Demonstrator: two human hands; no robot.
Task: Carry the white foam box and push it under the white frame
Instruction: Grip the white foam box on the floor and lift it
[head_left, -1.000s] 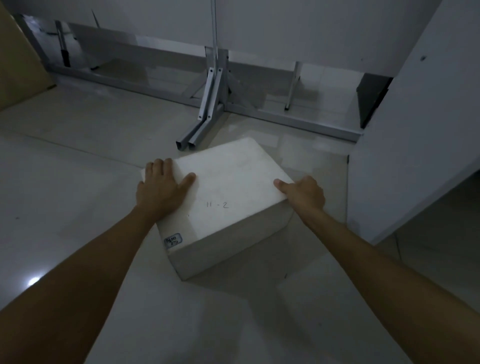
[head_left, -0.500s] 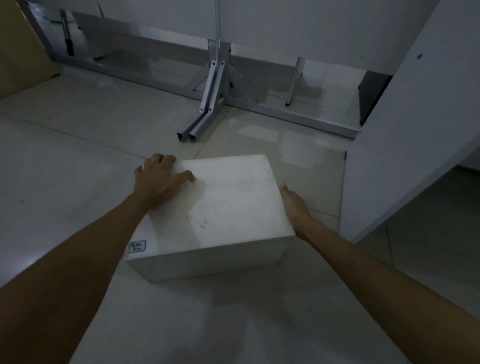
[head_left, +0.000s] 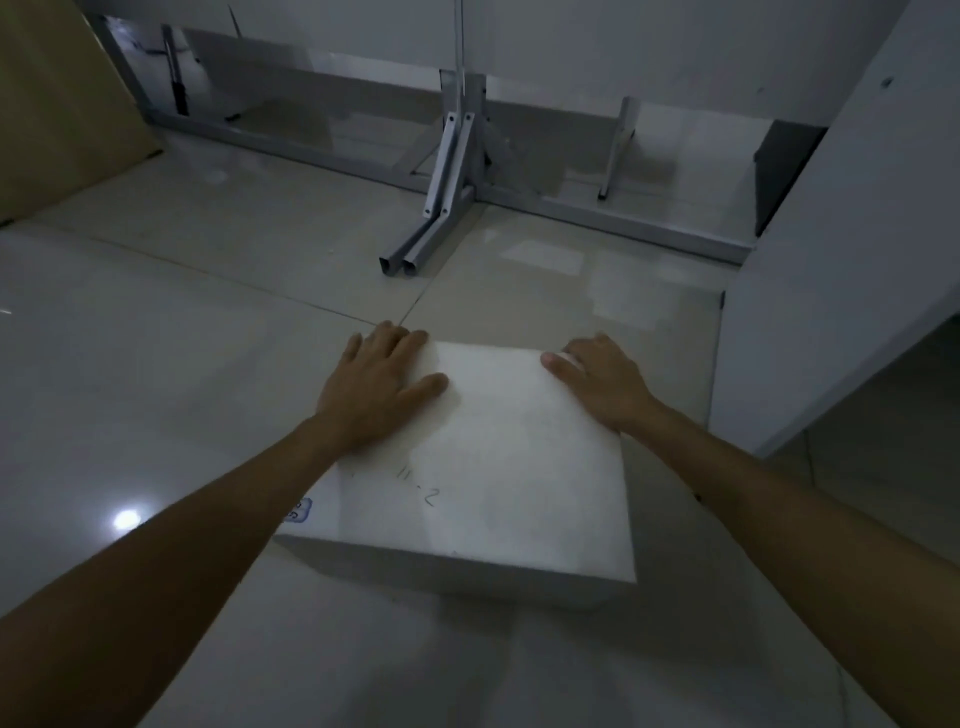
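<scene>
Okay, box (head_left: 493, 467) is sitting on the near floor (head_left: 182, 322), well short of the frame (head_left: 447, 171). Left hand (head_left: 382, 384) is pressing flat, right hand (head_left: 597, 384) is gripping its far-right corner. An uneven shove risks jamming it against the frame.

The white foam box (head_left: 493, 467) was a plain rectangular block with a smooth, matt top, low over the tiled floor (head_left: 208, 364). Whether it rested there or hung just above, I could not tell. Faint handwriting reading "11-2" ran across its top, and a small blue-edged label (head_left: 300, 510) sat at its near left corner. The left hand (head_left: 376, 395) lay flat over its far left corner. The right hand (head_left: 597, 384) held the far right corner, thumb on top. The white frame (head_left: 447, 171) stood well beyond the box: painted metal, a long rail along the floor, an upright post, and two slanted braces running into paired foot tubes pointing towards the box.
</scene>
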